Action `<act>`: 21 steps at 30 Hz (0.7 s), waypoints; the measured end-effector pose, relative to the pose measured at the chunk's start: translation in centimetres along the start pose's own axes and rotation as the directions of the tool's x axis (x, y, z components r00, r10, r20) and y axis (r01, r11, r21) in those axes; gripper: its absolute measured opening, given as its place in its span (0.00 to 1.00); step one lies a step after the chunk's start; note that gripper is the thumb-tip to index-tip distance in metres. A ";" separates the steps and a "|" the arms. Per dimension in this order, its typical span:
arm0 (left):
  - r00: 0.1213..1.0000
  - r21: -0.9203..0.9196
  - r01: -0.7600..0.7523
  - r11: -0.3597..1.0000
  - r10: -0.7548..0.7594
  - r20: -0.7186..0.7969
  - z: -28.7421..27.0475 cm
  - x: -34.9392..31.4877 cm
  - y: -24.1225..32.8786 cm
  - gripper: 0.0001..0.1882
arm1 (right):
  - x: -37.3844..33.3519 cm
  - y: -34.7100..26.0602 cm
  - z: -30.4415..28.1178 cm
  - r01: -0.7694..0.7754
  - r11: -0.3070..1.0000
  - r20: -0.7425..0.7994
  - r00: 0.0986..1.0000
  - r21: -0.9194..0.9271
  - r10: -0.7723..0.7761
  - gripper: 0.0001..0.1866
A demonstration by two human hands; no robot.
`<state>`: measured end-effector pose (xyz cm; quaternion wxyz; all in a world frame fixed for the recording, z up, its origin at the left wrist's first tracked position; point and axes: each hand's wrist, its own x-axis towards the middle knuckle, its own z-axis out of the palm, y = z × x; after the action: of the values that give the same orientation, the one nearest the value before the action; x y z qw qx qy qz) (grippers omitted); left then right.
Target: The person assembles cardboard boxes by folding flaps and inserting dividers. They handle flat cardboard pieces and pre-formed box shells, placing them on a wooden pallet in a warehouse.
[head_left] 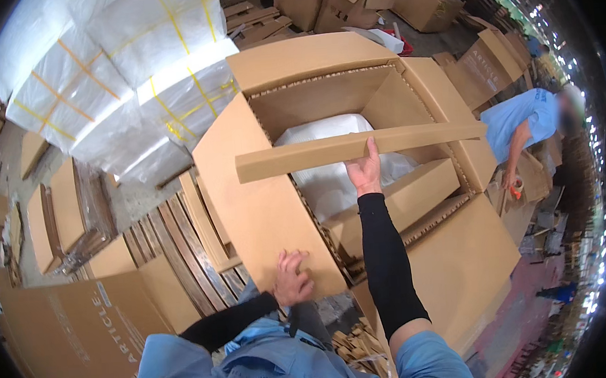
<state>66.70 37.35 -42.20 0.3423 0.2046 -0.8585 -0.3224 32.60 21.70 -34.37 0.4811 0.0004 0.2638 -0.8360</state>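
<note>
In front of me stands a large cardboard box (380, 89) with its flaps folded outward. My right hand (366, 167) grips a long folded cardboard strip (280, 159) around its middle, thumb up over its face. The strip spans the box's opening from the left flap to the right side. Below it, inside the box, lies an item in white wrapping (327, 180), partly hidden by the strip. Another cardboard piece (395, 203) sits inside along the near wall. My left hand (293, 277) is at the left flap (255, 213), fingers loosely bent and apart, holding nothing.
Tall white-wrapped stacks (148, 80) bound with yellow and orange tape rise at the far left. Wooden slats (180, 247) and a printed carton (81, 331) lie to my left. A co-worker in blue (519, 121) bends at the right, a hand near a tape roll (516, 188).
</note>
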 end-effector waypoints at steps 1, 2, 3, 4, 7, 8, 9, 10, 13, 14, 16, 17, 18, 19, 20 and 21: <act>0.996 -0.061 -0.085 0.995 0.082 -0.043 -1.5 1.3 0.4 0.22 | 0.6 0.4 0.4 0.076 0.996 0.005 0.997 -0.056 -0.076 0.30; 0.983 -0.125 -0.174 0.977 0.164 -0.085 -2.6 3.2 0.6 0.34 | 1.6 0.1 1.0 0.158 0.981 0.008 0.987 -0.111 -0.158 0.28; 0.964 -0.189 -0.253 0.949 0.230 -0.136 -4.2 5.4 1.4 0.47 | 2.0 -0.2 1.9 0.230 0.958 0.010 0.973 -0.174 -0.231 0.26; 0.952 -0.085 -0.288 0.954 0.275 -0.138 -6.7 8.5 2.3 0.63 | 1.8 0.0 3.9 0.274 0.940 -0.007 0.960 -0.202 -0.281 0.24; 0.853 -0.042 -0.394 0.918 0.348 -0.389 -13.1 20.2 1.2 0.59 | -0.2 0.6 12.6 0.465 0.833 0.205 0.884 -0.300 -0.420 0.24; 0.895 -0.061 -0.302 0.951 0.261 -0.361 -16.8 25.5 2.9 0.52 | -1.2 0.7 15.7 0.504 0.815 0.236 0.861 -0.286 -0.450 0.20; 0.929 -0.076 -0.206 0.976 0.171 -0.329 -20.4 30.8 4.5 0.45 | -1.7 0.8 18.7 0.544 0.795 0.268 0.835 -0.271 -0.480 0.17; 0.873 0.047 -0.300 0.953 0.295 -0.388 -22.1 35.8 5.1 0.41 | -2.0 0.6 21.2 0.608 0.728 0.337 0.790 -0.318 -0.513 0.18; 0.940 0.131 -0.306 0.943 0.321 -0.116 -23.3 48.0 7.3 0.39 | -0.6 -1.6 25.2 0.758 0.530 0.592 0.640 -0.381 -0.490 0.21; 0.944 0.070 -0.310 0.948 0.316 -0.096 -23.4 51.5 8.1 0.35 | -0.4 -2.0 27.4 0.801 0.470 0.665 0.582 -0.371 -0.468 0.21; 0.951 -0.035 -0.301 0.953 0.297 -0.086 -24.4 54.5 7.8 0.34 | -0.6 -1.4 32.3 0.874 0.281 0.790 0.480 -0.396 -0.381 0.19; 0.950 -0.081 -0.306 0.949 0.299 -0.086 -24.3 55.8 7.4 0.34 | 0.2 -2.2 33.2 0.907 0.173 0.864 0.420 -0.385 -0.280 0.20; 0.950 -0.121 -0.308 0.944 0.298 -0.095 -24.3 56.5 6.7 0.33 | 0.8 -1.8 33.2 0.937 0.234 0.900 0.323 -0.260 -0.293 0.22; 0.949 -0.139 -0.307 0.941 0.293 -0.113 -24.9 56.9 5.7 0.32 | 1.6 -0.5 32.3 0.935 0.234 0.891 0.332 -0.267 -0.311 0.24; 0.949 -0.149 -0.302 0.941 0.283 -0.136 -25.8 57.1 4.6 0.32 | 2.4 1.1 31.6 0.933 0.238 0.882 0.338 -0.269 -0.327 0.25; 0.943 -0.178 -0.320 0.931 0.294 -0.159 -26.2 57.6 4.5 0.31 | 3.7 2.4 28.0 0.900 0.145 0.825 0.435 -0.411 -0.362 0.26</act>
<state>45.69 -3.23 1.77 0.4623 0.0524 -0.8189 -0.3360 39.64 5.43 -12.22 0.0365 -0.5837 0.4459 -0.6776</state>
